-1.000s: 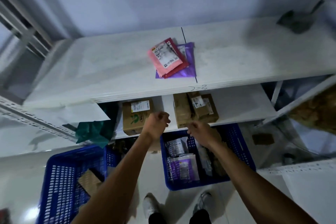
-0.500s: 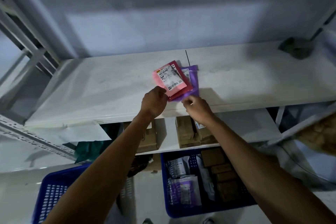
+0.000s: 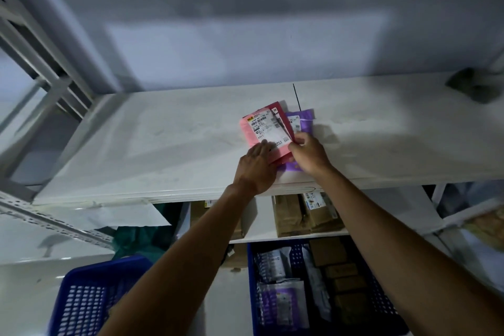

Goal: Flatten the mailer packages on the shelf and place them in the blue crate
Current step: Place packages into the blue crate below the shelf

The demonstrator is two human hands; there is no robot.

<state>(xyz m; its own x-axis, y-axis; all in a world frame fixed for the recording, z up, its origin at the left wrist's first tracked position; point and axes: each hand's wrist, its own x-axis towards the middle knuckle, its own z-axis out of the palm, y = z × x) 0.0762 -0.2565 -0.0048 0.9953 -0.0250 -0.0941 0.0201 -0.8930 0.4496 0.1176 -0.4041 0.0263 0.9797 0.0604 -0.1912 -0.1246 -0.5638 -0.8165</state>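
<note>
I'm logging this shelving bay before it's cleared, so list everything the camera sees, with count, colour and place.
pink mailer: one, pink with white label, top of stack on top shelf
dark red mailer: one, dark red, under the pink mailer
purple mailer: one, purple, bottom of stack
top shelf: one, white, bearing the stack
dark object: one, grey, top shelf's far right, too blurred to name
cardboard parcels: at least three, brown, lower shelf
right blue crate: one, blue, floor, holding mailers and brown boxes
left blue crate: one, blue, floor at left
green cloth: one, dark green, left of lower shelf
left hand: one, flat on pink mailer
right hand: one, fingers curled at dark red mailer's right edge
</note>
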